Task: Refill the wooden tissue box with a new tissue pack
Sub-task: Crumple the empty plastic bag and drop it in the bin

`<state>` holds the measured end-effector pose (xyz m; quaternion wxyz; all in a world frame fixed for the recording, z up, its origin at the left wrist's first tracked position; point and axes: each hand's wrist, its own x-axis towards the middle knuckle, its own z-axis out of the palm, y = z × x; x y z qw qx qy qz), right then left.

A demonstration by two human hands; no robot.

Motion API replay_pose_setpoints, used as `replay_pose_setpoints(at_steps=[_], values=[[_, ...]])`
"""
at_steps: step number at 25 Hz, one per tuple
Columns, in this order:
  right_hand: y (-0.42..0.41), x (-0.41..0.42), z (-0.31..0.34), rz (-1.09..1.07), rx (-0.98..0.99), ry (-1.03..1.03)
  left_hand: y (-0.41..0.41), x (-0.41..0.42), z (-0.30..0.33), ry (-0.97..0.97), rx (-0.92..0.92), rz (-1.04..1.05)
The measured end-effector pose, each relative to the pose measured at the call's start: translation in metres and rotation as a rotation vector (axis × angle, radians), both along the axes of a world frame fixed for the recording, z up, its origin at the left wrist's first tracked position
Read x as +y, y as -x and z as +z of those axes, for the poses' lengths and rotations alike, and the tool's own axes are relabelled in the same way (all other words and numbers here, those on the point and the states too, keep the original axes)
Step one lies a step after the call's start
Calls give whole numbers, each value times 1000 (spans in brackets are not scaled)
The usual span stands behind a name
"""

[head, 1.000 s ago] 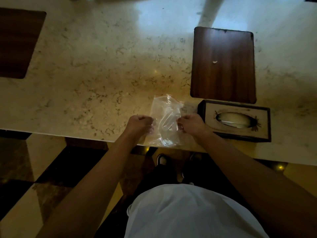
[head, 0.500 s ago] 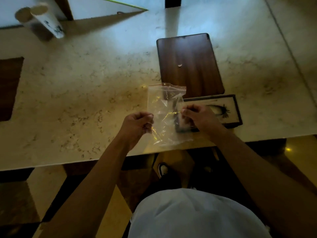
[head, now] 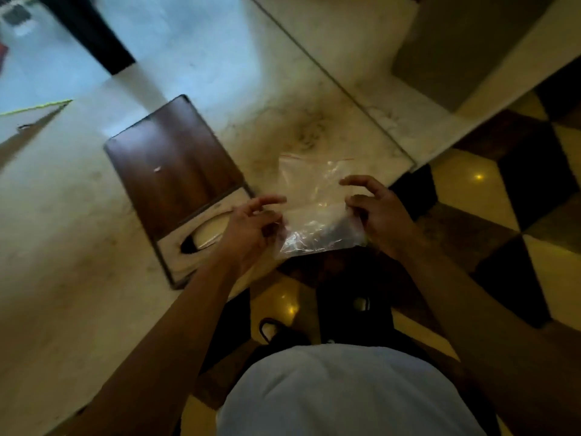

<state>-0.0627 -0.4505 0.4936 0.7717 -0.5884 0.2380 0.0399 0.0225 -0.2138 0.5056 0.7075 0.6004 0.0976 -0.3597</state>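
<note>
Hands, left (head: 251, 225) and right (head: 382, 215), pinch clear plastic bag (head: 317, 212) between them, beside tissue box (head: 201, 237).

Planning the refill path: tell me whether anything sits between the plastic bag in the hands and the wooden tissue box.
Nothing separate lies between them. The clear plastic bag is held by both hands above the counter edge, and the tissue box lies just beyond the left hand, which partly covers the near end of the box. The right hand is on the far side.
</note>
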Motion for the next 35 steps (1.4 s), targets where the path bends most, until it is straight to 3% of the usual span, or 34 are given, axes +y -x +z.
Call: replay_pose_setpoints(at_steps=[3, 10, 14, 21, 25, 31, 35], values=[[38, -77, -8, -180, 47, -60, 8, -98, -15, -30, 77, -93], [136, -172, -50, -323, 240, 195, 36, -245, -68, -228, 72, -443], [163, -185, -80, -519, 338, 13, 46, -288, -102, -315, 32, -740], [192, -186, -167, -779, 444, -20, 68, -336, -180, -432, -24, -702], [202, -182, -239, -820, 592, -7, 89, -351, -248, -542, 322, -816], [216, -201, -337, -937, 648, -203, 101, -364, -355, -700, 66, -882], [218, -216, -414, -918, 741, -144, 102, -375, -434, -740, 38, -919]])
